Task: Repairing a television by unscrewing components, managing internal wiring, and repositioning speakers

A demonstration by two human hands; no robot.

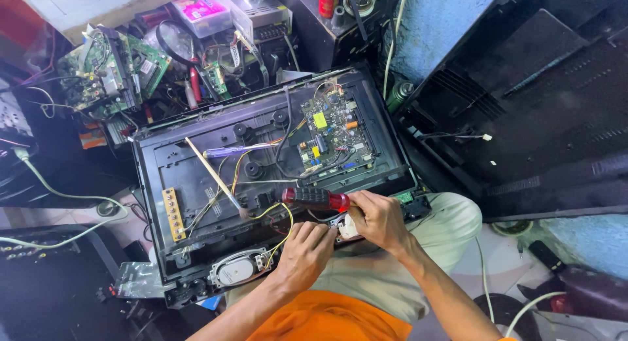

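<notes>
An opened black television chassis [196, 151] rests across my lap, its back facing up. A green circuit board [332, 132] sits at its upper right, and yellow and white wires run across it. A red and black screwdriver [315, 198] lies at the chassis's near edge, its red end under my right hand [379, 218]. This hand pinches a small white part [348, 227]. My left hand [306, 249] is beside it, fingers curled on the same spot at the chassis edge. An oval speaker [237, 269] sits left of that hand.
A thin wooden stick [212, 174] and a purple-handled tool [239, 149] lie on the chassis. Loose circuit boards [111, 69], a magnifying glass [175, 41] and clutter pile up behind. A large black television back cover [536, 112] leans at the right. Cables trail on the floor.
</notes>
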